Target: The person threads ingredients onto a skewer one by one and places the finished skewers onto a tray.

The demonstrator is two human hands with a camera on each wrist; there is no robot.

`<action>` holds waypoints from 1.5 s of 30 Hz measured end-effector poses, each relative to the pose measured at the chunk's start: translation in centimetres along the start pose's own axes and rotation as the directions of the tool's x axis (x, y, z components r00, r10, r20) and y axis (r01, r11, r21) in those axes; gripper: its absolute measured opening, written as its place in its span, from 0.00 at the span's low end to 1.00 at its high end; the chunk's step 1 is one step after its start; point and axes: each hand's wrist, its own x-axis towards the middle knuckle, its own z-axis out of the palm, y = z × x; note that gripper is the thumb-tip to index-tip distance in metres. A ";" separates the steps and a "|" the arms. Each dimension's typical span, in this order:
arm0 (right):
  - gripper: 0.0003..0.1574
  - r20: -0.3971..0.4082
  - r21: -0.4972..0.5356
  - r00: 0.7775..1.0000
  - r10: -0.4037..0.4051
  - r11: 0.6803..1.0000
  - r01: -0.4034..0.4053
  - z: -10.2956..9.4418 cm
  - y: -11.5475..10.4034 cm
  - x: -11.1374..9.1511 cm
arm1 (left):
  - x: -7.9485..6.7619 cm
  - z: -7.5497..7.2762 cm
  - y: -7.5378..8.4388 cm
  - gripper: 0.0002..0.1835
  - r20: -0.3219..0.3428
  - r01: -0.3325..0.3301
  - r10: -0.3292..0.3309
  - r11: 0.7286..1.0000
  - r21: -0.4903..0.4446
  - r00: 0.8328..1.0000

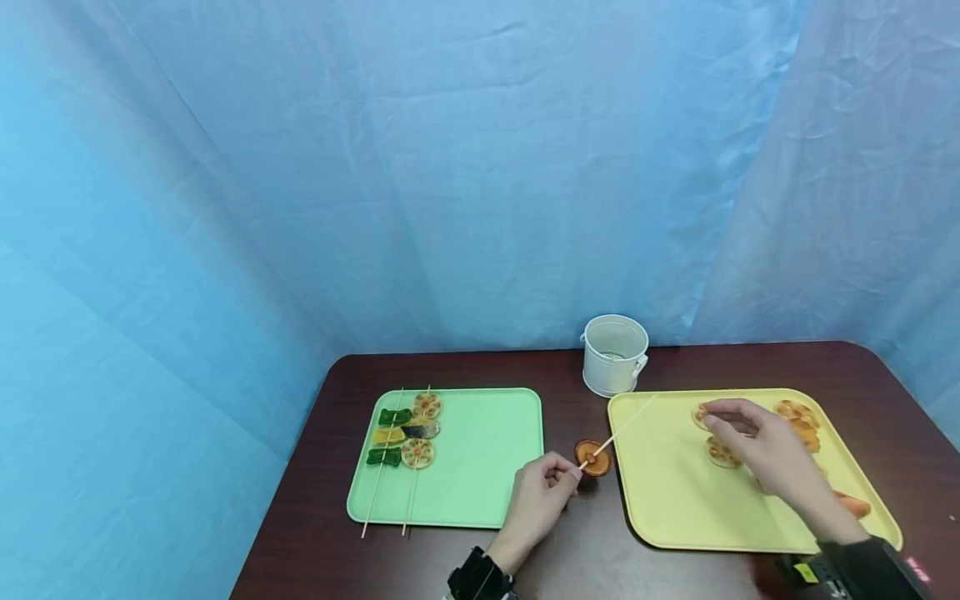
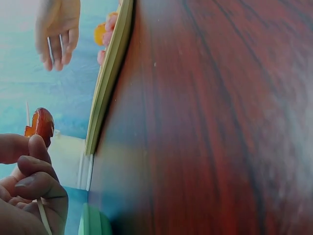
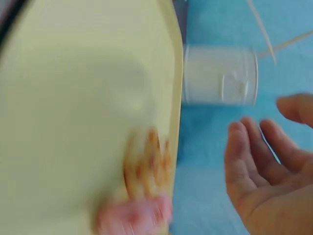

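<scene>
My left hand [image 1: 542,492] pinches a thin wooden skewer [image 1: 628,422] between thumb and fingers, its free tip slanting up to the right. A brown mushroom cap [image 1: 592,457] is threaded on it just beyond the fingertips; the left wrist view shows this mushroom [image 2: 43,122] edge-on. Above the yellow tray [image 1: 675,508], my right hand [image 1: 768,450] hovers with its fingers bent slightly and nothing between them. Below it lie lotus root slices [image 1: 722,454], partly covered by the hand in the head view.
A green tray [image 1: 487,450] on the left bears two loaded skewers, whose lower ends stick out over its front edge. Behind the trays stands a small white bucket [image 1: 613,358]. More food pieces [image 1: 801,421] lie along the yellow tray's right side. A blue curtain hangs behind the dark table [image 1: 300,542].
</scene>
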 end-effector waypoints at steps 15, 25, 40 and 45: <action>0.31 0.153 -0.298 0.987 0.038 0.955 0.010 -2.0 1.9 0.5 | 0.1 -0.8 -0.4 0.08 -0.010 0.014 -0.014 1.000 0.027 1.000; 0.23 0.078 -0.498 0.983 -0.166 0.848 0.183 -0.7 3.4 0.6 | 0.1 -1.0 -0.4 0.08 -0.014 0.022 -0.022 0.999 0.026 1.000; 0.20 0.119 -0.605 0.974 -0.194 0.764 0.226 -0.1 4.0 0.6 | -0.2 -1.3 -0.5 0.09 -0.012 0.014 -0.014 1.000 -0.003 1.000; 0.22 0.133 -0.616 0.979 -0.157 0.760 0.206 -0.1 3.9 0.8 | -0.1 -1.4 -0.5 0.10 -0.010 0.021 -0.021 1.000 0.001 1.000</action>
